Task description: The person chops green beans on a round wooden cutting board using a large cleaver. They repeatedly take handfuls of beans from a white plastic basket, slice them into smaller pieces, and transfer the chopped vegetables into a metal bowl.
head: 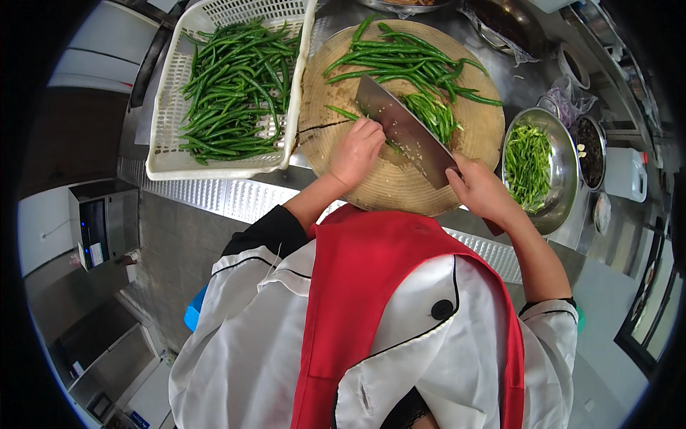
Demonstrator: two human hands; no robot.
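Observation:
My right hand [477,185] grips the handle of a Chinese cleaver [404,139], its broad blade slanting across the round wooden chopping block [364,185]. Under the fingers of my left hand [358,147], right beside the blade, lies a green chili pepper [342,112] whose pale tip sticks out to the left. Seeds cling to the blade. Past its far side sits a pile of sliced green chili [431,115]. Whole long green chilies [396,56] are heaped at the back of the block, which has a dark crack on its left side.
A white perforated plastic basket [217,172] of whole green chilies stands left of the block. To the right, a steel bowl [563,206] holds cut green chili. Beyond it are a pot of dark food [591,155], a white jug [624,174] and a wok [504,27].

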